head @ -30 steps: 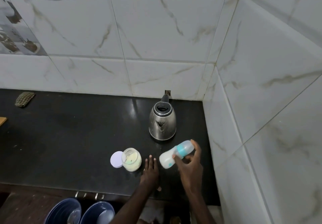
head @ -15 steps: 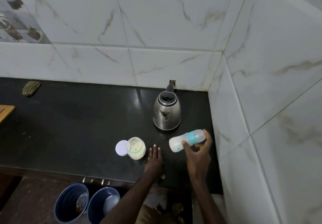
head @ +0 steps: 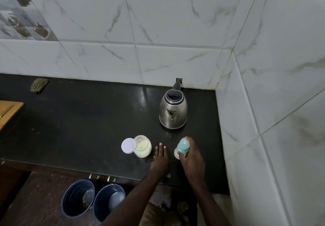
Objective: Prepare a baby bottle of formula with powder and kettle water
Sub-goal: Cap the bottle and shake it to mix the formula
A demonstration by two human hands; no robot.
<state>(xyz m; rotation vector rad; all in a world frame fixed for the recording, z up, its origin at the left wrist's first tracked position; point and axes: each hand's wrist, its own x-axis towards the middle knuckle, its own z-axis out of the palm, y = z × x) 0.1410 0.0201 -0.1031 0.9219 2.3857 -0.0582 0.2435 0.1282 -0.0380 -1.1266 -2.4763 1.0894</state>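
Black polished countertop (head: 88,120) carries a stainless-steel electric kettle (head: 173,113) near the tiled corner. In front of the kettle, the right hand (head: 192,160) grasps a clear baby bottle with a teal collar (head: 182,146), fingers and thumb curled round it, the bottle tilted. The left hand (head: 161,160) lies flat on the counter, fingers straight, holding nothing. It sits between the bottle and an open glass jar of pale powder (head: 142,146), whose round white lid (head: 127,145) lies just beside the jar.

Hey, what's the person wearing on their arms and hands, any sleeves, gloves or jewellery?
No sleeves show: the left hand and right hand lead into bare forearms down to the frame's edge. No gloves, watch, bracelet or ring is visible.
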